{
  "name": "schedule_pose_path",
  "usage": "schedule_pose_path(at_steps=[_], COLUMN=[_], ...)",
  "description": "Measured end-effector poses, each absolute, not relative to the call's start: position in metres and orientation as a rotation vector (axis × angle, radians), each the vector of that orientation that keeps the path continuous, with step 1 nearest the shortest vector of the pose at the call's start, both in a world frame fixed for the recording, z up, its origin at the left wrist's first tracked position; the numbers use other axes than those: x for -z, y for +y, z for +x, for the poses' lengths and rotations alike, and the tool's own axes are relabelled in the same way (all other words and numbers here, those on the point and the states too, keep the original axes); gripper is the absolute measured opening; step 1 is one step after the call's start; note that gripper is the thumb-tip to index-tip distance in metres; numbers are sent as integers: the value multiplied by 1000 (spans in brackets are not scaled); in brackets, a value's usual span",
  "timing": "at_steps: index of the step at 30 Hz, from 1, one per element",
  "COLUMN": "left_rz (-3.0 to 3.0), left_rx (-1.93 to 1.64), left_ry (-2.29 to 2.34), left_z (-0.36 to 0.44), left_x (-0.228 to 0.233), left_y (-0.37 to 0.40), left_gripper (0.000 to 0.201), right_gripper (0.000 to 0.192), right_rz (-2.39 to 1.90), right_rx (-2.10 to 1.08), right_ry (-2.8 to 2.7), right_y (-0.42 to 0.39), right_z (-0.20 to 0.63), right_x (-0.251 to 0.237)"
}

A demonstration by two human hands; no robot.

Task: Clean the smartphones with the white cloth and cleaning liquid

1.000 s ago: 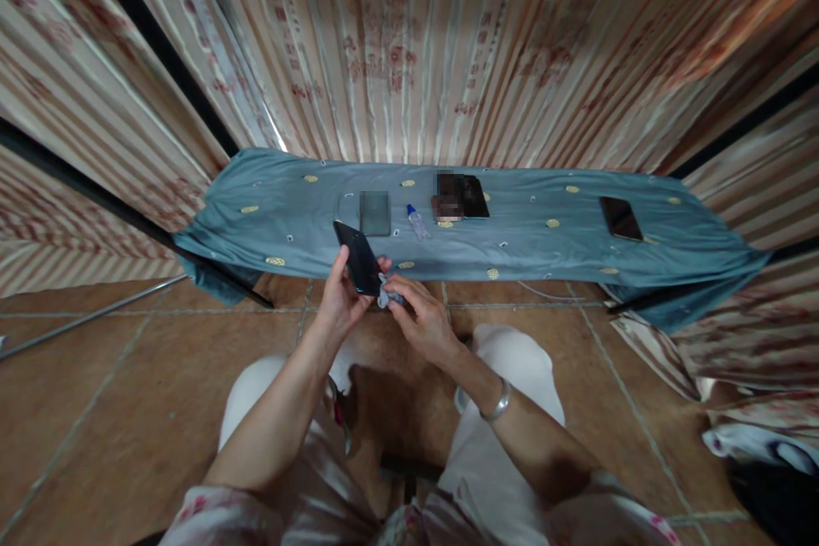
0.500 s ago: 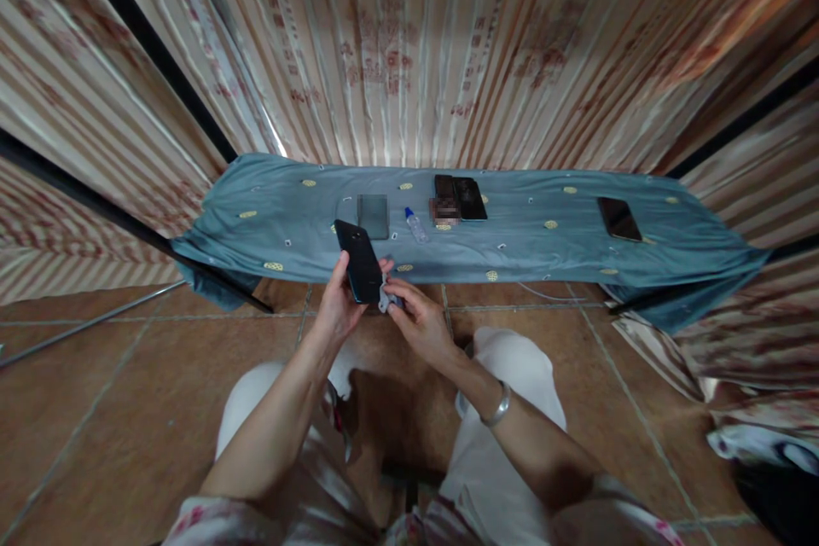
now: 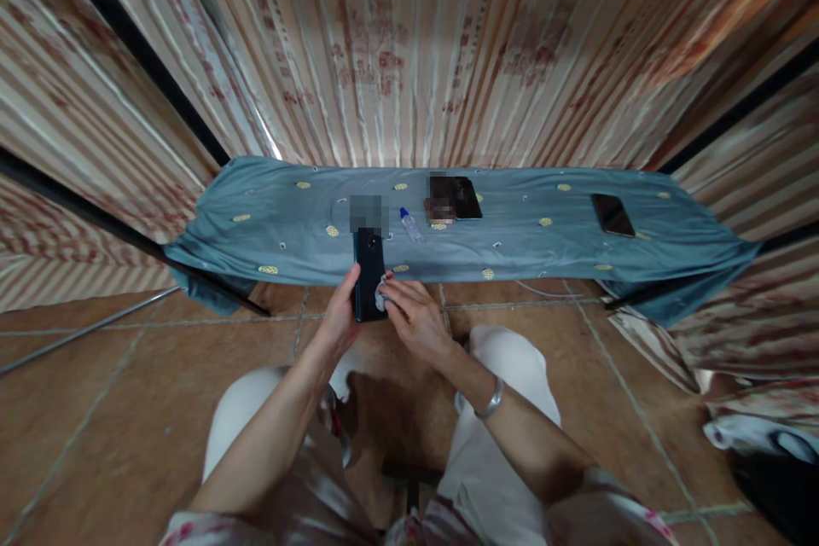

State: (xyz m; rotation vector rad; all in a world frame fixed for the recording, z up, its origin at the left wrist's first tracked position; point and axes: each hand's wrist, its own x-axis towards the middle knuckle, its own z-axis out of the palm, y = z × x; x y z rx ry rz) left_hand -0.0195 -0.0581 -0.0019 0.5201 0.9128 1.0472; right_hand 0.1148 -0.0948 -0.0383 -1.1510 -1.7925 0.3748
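The left hand (image 3: pixel 342 320) has its grip closed around a dark phone (image 3: pixel 369 275), holding it by its left long edge so that it stands almost straight, its far end pointing to the tabletop (image 3: pixel 281 226). The phone is in the air, over the near edge of the tabletop and above the tiled floor (image 3: pixel 128 392). The right hand (image 3: pixel 415 322) clenches a small pale cloth (image 3: pixel 381 297) between the fingers and presses it on the right side of the phone, near its lower end, so the cloth touches the phone.

The tabletop is covered with a blue-grey sheet with small yellow marks. On it, just right of the held phone and a little farther, lies a small clear bottle (image 3: pixel 409 224) with a blue cap, tilted on its side; I cannot tell what is in it. Farther right a black phone (image 3: pixel 467 198) lies flat beside a blurred patch, and well apart, at the right part of the sheet, another dark phone (image 3: pixel 612 215) lies flat. A metal bangle (image 3: pixel 490 400) is on the right wrist. Striped curtains (image 3: pixel 397 51) hang behind the tabletop.
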Motion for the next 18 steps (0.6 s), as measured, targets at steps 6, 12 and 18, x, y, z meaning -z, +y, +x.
schedule_pose_path(at_steps=[6, 12, 18], left_rz=[554, 564, 608], left_rx=[-1096, -999, -895], left_ry=[866, 850, 801], left_z=[-11, -6, -1], left_x=[13, 20, 17], left_y=[-65, -74, -85], left_gripper=[37, 49, 53], right_gripper=[33, 32, 32], right_rz=[-1214, -1311, -1364], right_rx=[-314, -377, -427], right_ry=[-1779, -1700, -1520], right_y=[-86, -77, -67], right_z=[125, 136, 146], right_x=[39, 38, 43])
